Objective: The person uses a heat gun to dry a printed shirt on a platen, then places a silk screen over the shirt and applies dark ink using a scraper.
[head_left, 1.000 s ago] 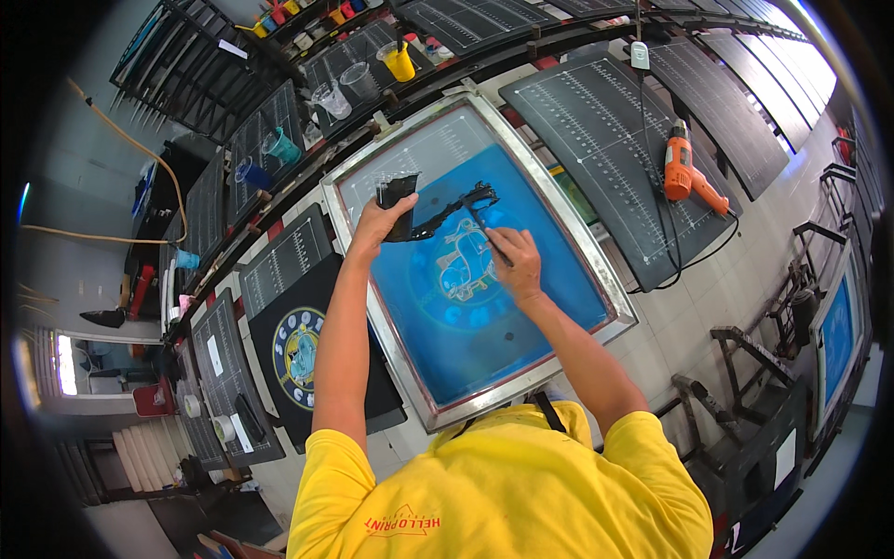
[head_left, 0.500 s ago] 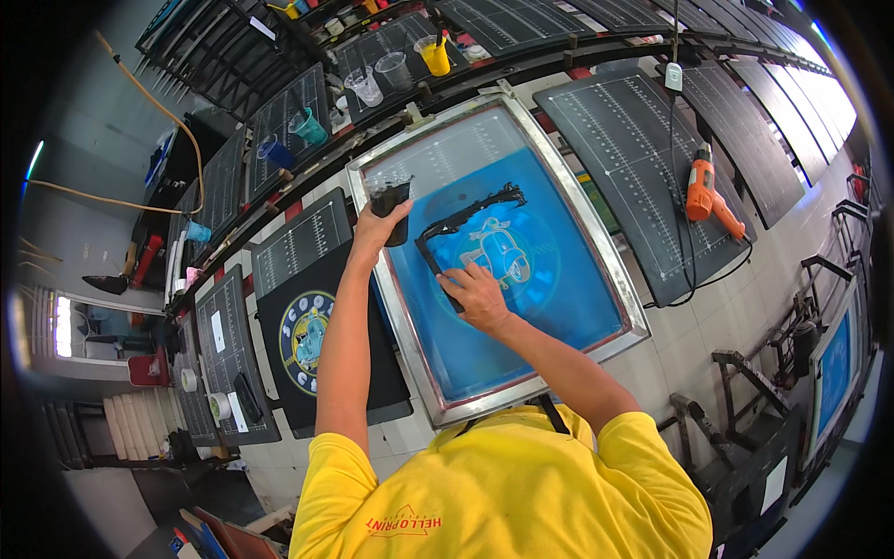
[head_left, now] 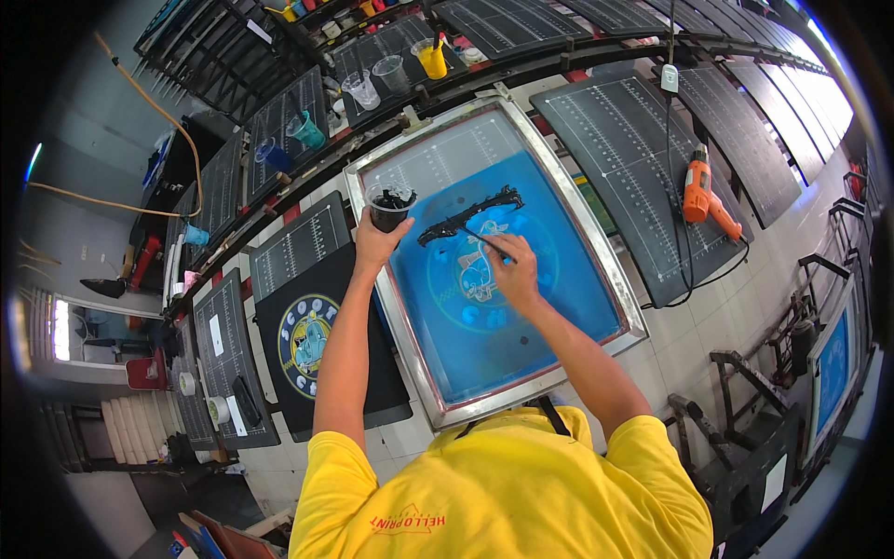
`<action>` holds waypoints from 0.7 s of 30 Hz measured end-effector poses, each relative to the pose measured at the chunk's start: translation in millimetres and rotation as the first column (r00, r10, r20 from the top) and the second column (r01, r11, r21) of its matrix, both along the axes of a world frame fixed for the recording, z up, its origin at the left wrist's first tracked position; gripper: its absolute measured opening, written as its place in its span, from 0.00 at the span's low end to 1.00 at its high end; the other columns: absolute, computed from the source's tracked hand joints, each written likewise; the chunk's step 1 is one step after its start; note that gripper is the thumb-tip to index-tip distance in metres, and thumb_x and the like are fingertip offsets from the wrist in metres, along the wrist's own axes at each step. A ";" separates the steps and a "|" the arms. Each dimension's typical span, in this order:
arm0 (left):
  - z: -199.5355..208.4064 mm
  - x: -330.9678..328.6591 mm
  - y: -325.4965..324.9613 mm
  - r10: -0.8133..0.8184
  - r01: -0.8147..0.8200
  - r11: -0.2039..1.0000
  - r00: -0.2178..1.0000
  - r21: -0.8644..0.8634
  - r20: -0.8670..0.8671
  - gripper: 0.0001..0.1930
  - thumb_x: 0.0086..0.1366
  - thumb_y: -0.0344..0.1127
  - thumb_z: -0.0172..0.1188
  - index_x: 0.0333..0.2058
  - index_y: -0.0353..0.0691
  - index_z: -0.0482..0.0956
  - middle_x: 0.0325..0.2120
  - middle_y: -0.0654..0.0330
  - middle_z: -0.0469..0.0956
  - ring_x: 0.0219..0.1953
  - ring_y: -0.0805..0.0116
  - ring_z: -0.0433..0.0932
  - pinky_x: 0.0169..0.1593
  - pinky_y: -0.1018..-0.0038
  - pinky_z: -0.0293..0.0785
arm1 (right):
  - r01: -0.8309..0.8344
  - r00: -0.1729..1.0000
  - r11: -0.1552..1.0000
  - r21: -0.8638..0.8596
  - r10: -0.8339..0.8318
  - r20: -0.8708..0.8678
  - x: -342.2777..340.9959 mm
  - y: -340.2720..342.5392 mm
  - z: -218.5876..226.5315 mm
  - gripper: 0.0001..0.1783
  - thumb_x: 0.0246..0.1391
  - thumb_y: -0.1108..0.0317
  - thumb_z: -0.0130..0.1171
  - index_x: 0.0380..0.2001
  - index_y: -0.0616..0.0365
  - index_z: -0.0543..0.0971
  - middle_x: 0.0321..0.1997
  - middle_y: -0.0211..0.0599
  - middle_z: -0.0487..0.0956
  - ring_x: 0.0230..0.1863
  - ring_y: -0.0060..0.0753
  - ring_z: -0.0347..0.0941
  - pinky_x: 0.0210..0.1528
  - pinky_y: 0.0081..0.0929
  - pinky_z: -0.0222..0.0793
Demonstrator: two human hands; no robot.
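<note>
My left hand (head_left: 374,244) is wrapped round a clear plastic cup (head_left: 387,220) of black ink, held above the left side of a screen-printing frame (head_left: 575,216). Between the fingers of my right hand (head_left: 515,270) is a thin dark stick (head_left: 479,238), its far end at a thick, uneven streak of black ink (head_left: 484,208). That streak runs across the blue mesh (head_left: 447,359), just above a scooter design (head_left: 475,277) in the stencil. My right fingers partly cover the design.
Left of the frame, a black printed cloth (head_left: 279,289) lies on a board. An orange heat gun (head_left: 698,191) rests on the dark board (head_left: 615,140) to the right, its cord hanging down. Beyond the frame stand several ink cups, including a yellow one (head_left: 432,61).
My right hand has moved right and up with the stick, which now slants the other way. The cup has tilted, so its open top shows. More ink lies at the streak's left part.
</note>
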State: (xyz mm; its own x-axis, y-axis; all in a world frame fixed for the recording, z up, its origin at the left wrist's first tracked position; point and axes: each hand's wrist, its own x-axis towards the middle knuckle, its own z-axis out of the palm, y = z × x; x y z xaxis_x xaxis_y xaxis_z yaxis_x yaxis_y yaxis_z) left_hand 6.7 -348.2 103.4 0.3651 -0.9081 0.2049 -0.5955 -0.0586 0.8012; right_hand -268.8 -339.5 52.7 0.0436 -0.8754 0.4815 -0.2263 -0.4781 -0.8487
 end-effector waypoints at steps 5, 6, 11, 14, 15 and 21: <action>5.0 -15.5 2.2 -0.127 0.132 0.989 0.989 -0.069 0.070 0.33 0.47 0.41 0.79 0.49 0.35 0.73 0.41 0.53 0.81 0.44 0.62 0.81 0.49 0.68 0.76 | -0.042 0.945 0.925 0.377 -0.086 0.315 -13.9 -17.7 14.6 0.09 0.56 0.73 0.65 0.41 0.59 0.85 0.35 0.34 0.81 0.34 0.26 0.73 0.35 0.24 0.68; 3.7 -15.1 1.1 -0.152 0.158 0.985 0.985 -0.069 0.083 0.34 0.47 0.40 0.79 0.49 0.35 0.73 0.42 0.53 0.81 0.45 0.62 0.81 0.50 0.68 0.75 | -0.061 0.930 0.923 0.380 -0.086 0.358 -17.9 -19.3 25.7 0.09 0.57 0.73 0.65 0.41 0.59 0.85 0.34 0.32 0.81 0.34 0.23 0.72 0.35 0.22 0.68; -14.3 -4.8 -6.9 -0.270 0.291 0.952 0.945 -0.097 0.186 0.35 0.42 0.36 0.80 0.49 0.37 0.73 0.43 0.54 0.78 0.48 0.57 0.78 0.53 0.66 0.73 | -0.242 0.911 0.890 0.387 0.072 0.405 -33.1 -20.3 87.3 0.09 0.61 0.70 0.62 0.42 0.59 0.85 0.30 0.25 0.76 0.28 0.17 0.66 0.29 0.22 0.61; -20.8 -9.9 -14.7 -0.297 0.320 0.939 0.939 -0.127 0.175 0.36 0.39 0.33 0.80 0.49 0.38 0.72 0.43 0.53 0.77 0.48 0.54 0.77 0.53 0.65 0.73 | -0.343 0.899 0.862 0.375 0.185 0.398 -28.0 -26.1 88.8 0.09 0.61 0.69 0.62 0.42 0.59 0.85 0.31 0.26 0.77 0.27 0.17 0.66 0.29 0.22 0.62; -21.6 -11.3 -16.0 -0.306 0.341 0.929 0.926 -0.142 0.220 0.36 0.39 0.32 0.80 0.49 0.38 0.72 0.43 0.54 0.77 0.47 0.56 0.77 0.53 0.66 0.73 | -0.322 0.918 0.889 0.325 0.208 0.338 -23.5 -30.4 84.3 0.09 0.60 0.69 0.63 0.42 0.59 0.85 0.31 0.27 0.78 0.27 0.18 0.67 0.29 0.23 0.63; -5.0 -28.0 -21.0 -0.323 0.440 0.879 0.833 -0.183 0.450 0.37 0.38 0.31 0.80 0.49 0.40 0.71 0.43 0.53 0.76 0.46 0.52 0.77 0.51 0.63 0.73 | -0.287 0.955 0.838 0.464 0.213 0.205 -3.4 -36.6 77.4 0.10 0.57 0.67 0.64 0.41 0.58 0.86 0.32 0.35 0.84 0.29 0.23 0.73 0.31 0.30 0.68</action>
State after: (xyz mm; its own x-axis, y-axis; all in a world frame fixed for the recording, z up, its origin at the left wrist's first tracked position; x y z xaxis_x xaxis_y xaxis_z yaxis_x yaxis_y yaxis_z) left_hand -21.3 -369.3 98.4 -0.1642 -0.8449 0.5092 -0.7914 0.4209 0.4432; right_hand -272.2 -376.1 130.0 0.2577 -0.9661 0.0173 -0.0177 -0.0226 -0.9996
